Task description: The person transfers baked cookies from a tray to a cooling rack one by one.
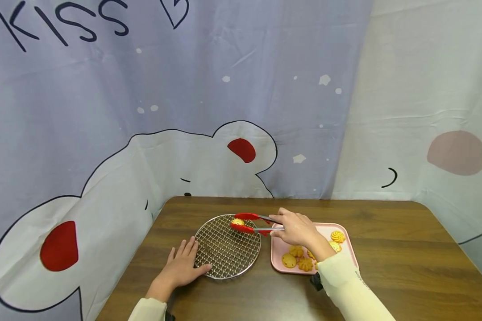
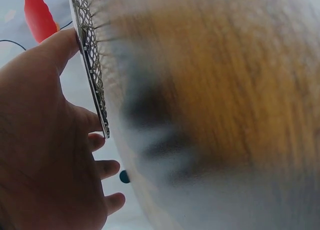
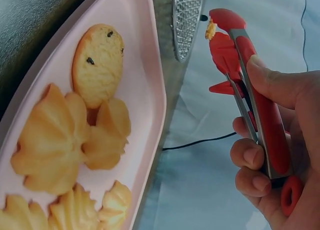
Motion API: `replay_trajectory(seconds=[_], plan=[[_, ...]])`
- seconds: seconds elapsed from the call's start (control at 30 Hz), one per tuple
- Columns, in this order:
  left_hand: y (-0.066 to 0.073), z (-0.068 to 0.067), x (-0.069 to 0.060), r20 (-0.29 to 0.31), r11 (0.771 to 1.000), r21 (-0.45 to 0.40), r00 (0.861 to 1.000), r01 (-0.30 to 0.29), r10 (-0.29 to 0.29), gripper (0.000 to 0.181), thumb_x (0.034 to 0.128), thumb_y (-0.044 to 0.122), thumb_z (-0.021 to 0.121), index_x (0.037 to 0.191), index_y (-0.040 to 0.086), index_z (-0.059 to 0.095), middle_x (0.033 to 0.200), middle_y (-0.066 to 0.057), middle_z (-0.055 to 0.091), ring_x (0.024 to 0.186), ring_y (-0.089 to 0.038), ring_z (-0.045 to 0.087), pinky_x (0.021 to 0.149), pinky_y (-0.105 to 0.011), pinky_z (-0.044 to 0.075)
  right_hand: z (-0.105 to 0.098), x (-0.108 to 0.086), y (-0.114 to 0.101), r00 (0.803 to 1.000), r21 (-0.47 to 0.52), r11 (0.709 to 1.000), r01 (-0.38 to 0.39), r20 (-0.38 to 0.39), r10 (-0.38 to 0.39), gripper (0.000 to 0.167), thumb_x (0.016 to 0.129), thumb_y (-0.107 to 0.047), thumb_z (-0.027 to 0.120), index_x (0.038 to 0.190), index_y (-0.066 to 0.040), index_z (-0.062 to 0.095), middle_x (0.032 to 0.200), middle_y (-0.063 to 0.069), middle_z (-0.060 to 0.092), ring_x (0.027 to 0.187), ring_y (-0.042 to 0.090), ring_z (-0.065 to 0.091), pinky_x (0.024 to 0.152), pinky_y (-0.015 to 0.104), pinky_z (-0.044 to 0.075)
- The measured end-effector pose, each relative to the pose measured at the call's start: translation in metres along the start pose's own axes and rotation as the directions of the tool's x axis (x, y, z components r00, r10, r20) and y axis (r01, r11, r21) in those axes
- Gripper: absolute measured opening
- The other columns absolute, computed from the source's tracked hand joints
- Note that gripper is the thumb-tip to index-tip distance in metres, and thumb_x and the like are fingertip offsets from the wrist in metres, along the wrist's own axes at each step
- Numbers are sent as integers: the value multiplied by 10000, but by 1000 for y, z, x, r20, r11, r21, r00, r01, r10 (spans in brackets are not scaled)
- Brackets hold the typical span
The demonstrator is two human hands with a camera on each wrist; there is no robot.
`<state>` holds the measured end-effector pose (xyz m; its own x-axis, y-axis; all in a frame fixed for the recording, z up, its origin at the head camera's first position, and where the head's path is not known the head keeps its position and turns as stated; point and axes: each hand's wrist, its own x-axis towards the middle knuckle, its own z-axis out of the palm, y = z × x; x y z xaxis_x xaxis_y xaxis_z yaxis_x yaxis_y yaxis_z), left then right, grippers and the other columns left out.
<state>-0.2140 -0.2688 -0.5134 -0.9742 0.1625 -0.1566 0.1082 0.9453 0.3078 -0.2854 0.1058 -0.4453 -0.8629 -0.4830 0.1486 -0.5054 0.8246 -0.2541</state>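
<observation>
My right hand grips red-and-silver tongs, whose red tips hold a small yellow cookie at the upper right part of a round wire rack. In the right wrist view the thumb and curled fingers of the hand go round the tongs, with the cookie between the tips. My left hand has its fingers spread at the rack's left edge; the left wrist view shows the hand with thumb and a finger touching the rim of the rack.
Right of the rack lies a pink tray with several cookies, partly hidden under my right forearm. Both stand on a brown wooden table. A printed curtain hangs behind the table.
</observation>
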Motion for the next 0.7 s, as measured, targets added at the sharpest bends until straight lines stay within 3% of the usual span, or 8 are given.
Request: replay_trajectory(seconds=[0.7], plan=[[0, -2, 1, -8, 1000, 0, 1000, -2, 2, 1019, 918, 691, 570, 1587, -15, 267, 1678, -193, 165, 1527, -464, 138, 1176, -704, 65, 24, 28, -7, 997, -24, 997, -72, 9, 72, 574, 888, -437, 771, 1400, -211, 640, 1043, -37, 571, 656, 162, 509, 625, 367, 460]])
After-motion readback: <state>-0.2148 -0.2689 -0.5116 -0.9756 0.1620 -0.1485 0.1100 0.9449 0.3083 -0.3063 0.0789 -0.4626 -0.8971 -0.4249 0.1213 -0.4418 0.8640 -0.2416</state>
